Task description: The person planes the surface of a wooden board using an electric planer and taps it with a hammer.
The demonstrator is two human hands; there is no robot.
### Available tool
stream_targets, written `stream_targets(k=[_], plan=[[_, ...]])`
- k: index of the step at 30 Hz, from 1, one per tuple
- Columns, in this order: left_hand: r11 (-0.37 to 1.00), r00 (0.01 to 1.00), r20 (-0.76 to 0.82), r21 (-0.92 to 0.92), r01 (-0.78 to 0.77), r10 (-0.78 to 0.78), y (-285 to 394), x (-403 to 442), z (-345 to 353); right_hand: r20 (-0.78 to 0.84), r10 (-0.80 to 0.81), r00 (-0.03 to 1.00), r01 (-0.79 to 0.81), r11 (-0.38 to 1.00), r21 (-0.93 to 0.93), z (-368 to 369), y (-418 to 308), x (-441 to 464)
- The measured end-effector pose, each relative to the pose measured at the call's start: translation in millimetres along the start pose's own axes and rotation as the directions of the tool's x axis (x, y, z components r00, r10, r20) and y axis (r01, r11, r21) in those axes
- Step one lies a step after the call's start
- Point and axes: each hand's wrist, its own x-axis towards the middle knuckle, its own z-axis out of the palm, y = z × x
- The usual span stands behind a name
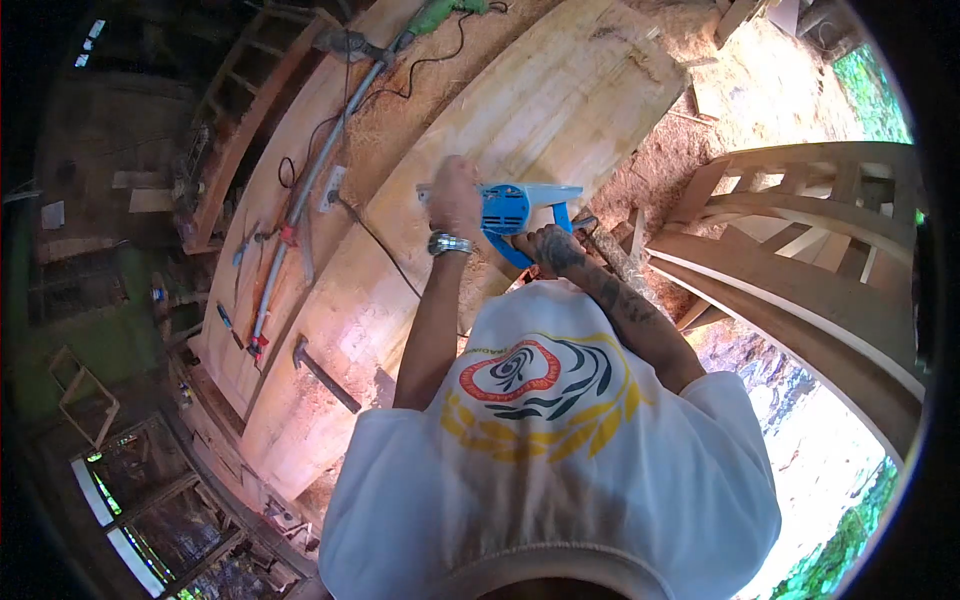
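A blue electric planer point(507, 209) is over the wide pale plank point(400, 270), with its vented side facing up and a grey edge along the far side. My right hand point(556, 248) is wrapped around the planer's handle on the near right. At the planer's left end is my left hand point(456, 205), fingers curled and slightly blurred, with a metal watch at the wrist. Whether the planer touches the wood I cannot tell. A dark cord point(378, 250) lies across the plank, left of my left hand.
A hammer point(325, 373) lies on the plank's near left part. Beyond it are a long-shafted tool point(320, 180) with a green end, and a blue-handled tool point(230, 325). Wood shavings cover the surfaces. Curved slatted wooden frames point(800, 250) stand at right.
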Motion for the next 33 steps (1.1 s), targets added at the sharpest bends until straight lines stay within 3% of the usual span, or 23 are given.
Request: stream_targets(k=[1,3,4,6,8,14,15,21,24,27,29,31,33], plan=[[0.999,0.994,-0.112,0.031,0.011,-0.008,-16,4,-7,0.001,0.008,1.000,-0.008,1.000,0.003,0,-1,-1],[0.992,0.978,-0.165,-0.012,0.128,-0.129,-37,9,-29,0.004,0.018,1.000,-0.018,1.000,-0.005,3,-3,0],[0.970,0.966,-0.103,-0.078,0.231,-0.238,-40,12,-46,0.004,0.021,1.000,-0.021,1.000,-0.014,4,-3,0],[0.956,0.952,0.104,-0.025,0.293,-0.289,-43,-1,-62,0.008,0.027,1.000,-0.027,0.999,-0.021,7,-2,0],[0.975,0.900,0.386,0.169,0.147,-0.203,-46,-22,-64,0.011,0.035,0.999,-0.035,0.999,-0.023,8,-1,1],[0.981,0.840,0.516,-0.002,-0.194,0.167,-21,-63,-60,0.019,0.027,0.999,-0.026,0.998,-0.056,-1,-4,0],[0.985,0.819,0.555,0.001,-0.172,0.143,-22,-63,-57,0.021,0.040,0.999,-0.039,0.998,-0.049,-1,-5,0],[0.915,0.593,0.797,0.146,-0.377,0.117,-24,-28,-74,0.029,0.061,0.998,-0.060,0.997,-0.049,18,0,4],[0.884,0.534,0.839,0.166,-0.436,0.106,-28,-19,-63,0.048,0.085,0.995,-0.082,0.996,-0.044,-2,-9,5],[0.809,0.516,0.854,0.259,-0.528,0.063,-31,-19,-49,-0.005,0.058,0.998,-0.058,0.996,-0.073,14,-7,4],[0.793,0.573,0.817,0.304,-0.528,0.068,-61,-24,-8,-0.037,0.045,0.998,-0.049,0.994,-0.101,24,-1,0],[0.723,0.540,0.838,0.323,-0.610,0.082,-56,-16,-4,-0.038,0.038,0.999,-0.042,0.992,-0.121,30,4,1],[0.582,0.408,0.910,0.295,-0.758,0.070,-45,-6,-11,0.001,0.062,0.998,-0.062,0.990,-0.125,34,2,1]])
